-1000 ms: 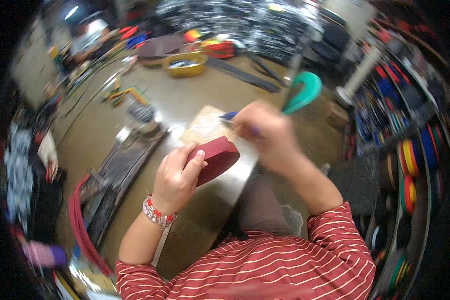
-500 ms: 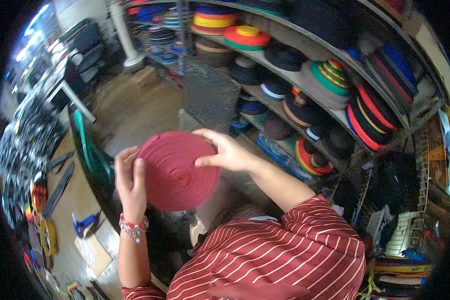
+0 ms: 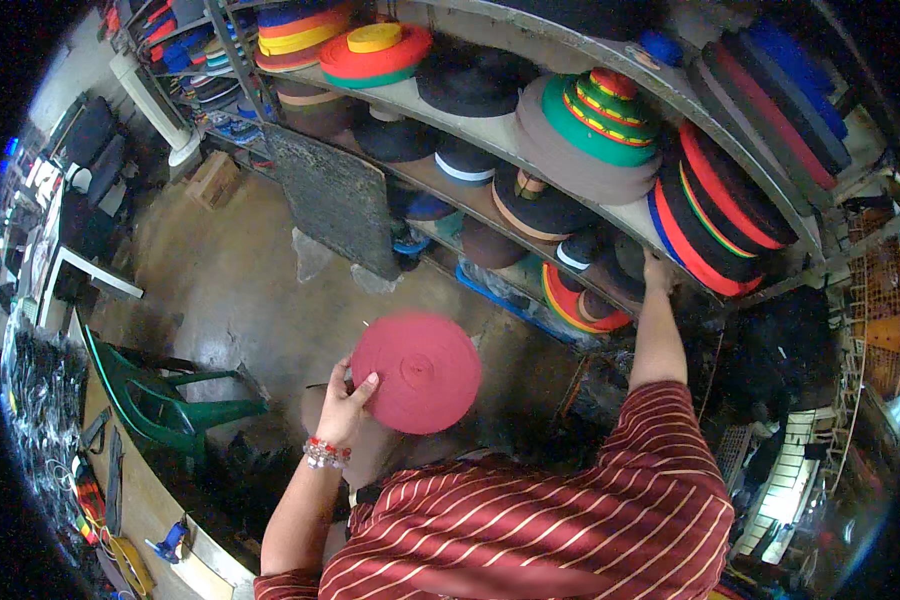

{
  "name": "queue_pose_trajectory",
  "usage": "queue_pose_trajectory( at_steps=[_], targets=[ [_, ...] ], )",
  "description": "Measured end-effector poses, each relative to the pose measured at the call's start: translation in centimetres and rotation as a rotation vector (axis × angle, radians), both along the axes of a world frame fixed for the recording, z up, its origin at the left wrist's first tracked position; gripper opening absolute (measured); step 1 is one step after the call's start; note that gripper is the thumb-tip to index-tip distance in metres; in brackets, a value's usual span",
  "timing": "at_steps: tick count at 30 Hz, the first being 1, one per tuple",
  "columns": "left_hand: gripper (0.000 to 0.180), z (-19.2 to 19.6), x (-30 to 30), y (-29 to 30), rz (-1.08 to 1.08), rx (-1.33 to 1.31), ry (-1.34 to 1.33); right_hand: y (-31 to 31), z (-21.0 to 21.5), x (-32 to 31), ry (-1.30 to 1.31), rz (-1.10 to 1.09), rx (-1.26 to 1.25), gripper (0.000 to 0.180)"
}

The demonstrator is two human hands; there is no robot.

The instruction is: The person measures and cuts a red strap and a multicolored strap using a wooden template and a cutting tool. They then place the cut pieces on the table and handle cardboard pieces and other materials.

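Observation:
A flat, round roll of red webbing (image 3: 432, 365) is gripped at its left edge by my left hand (image 3: 347, 405), its thumb lying over the face. My right arm stretches out to the shelves, and my right hand (image 3: 658, 274) is at a lower shelf beside a dark roll (image 3: 622, 268). The fingers of that hand are mostly hidden under the shelf edge, so what they touch cannot be made out. Just above it, large black, red and blue rolls (image 3: 722, 218) lean on the shelf.
Shelves hold many coiled rolls, including a green-and-grey stack (image 3: 595, 130) and a red-yellow-green one (image 3: 375, 55). A green plastic chair (image 3: 175, 400) stands by the worktable (image 3: 155, 520) at left. A dark board (image 3: 332, 195) leans against the shelving. Wire racks (image 3: 875, 290) stand at right.
My right hand has let go of the red roll and reached right to the shelf. My left hand keeps the roll, now further right in view. My view has turned toward the shelves.

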State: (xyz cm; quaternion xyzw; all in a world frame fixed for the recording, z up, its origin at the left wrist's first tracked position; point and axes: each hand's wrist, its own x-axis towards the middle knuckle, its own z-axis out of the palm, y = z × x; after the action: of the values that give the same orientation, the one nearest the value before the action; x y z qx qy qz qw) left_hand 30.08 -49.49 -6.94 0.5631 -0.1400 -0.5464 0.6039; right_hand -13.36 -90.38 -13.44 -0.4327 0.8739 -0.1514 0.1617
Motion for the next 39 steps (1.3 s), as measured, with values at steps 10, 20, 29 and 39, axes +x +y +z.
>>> queue_pose_trajectory(
  at_steps=[10, 20, 29, 39],
  targets=[
    [0.052, -0.6, -1.1, -2.2, -0.038, 0.056, -0.015, -4.0, -2.8, -4.0, -0.386, 0.087, 0.099, 0.105],
    [0.053, -1.3, 0.2, 0.2, -0.004, 0.091, -0.079, 1.2, -2.3, -1.7, -0.949, -0.255, -0.025, 0.105],
    [0.040, -1.8, 1.5, 3.4, 0.270, -0.110, 0.170, 11.5, -4.1, -0.4, -1.545, -0.112, -0.486, 0.072],
    [0.057, -5.2, 2.1, 6.2, 0.399, -0.223, -0.293, 25.5, 3.1, 24.1, -1.758, 0.554, 0.341, 0.064]
  ],
)
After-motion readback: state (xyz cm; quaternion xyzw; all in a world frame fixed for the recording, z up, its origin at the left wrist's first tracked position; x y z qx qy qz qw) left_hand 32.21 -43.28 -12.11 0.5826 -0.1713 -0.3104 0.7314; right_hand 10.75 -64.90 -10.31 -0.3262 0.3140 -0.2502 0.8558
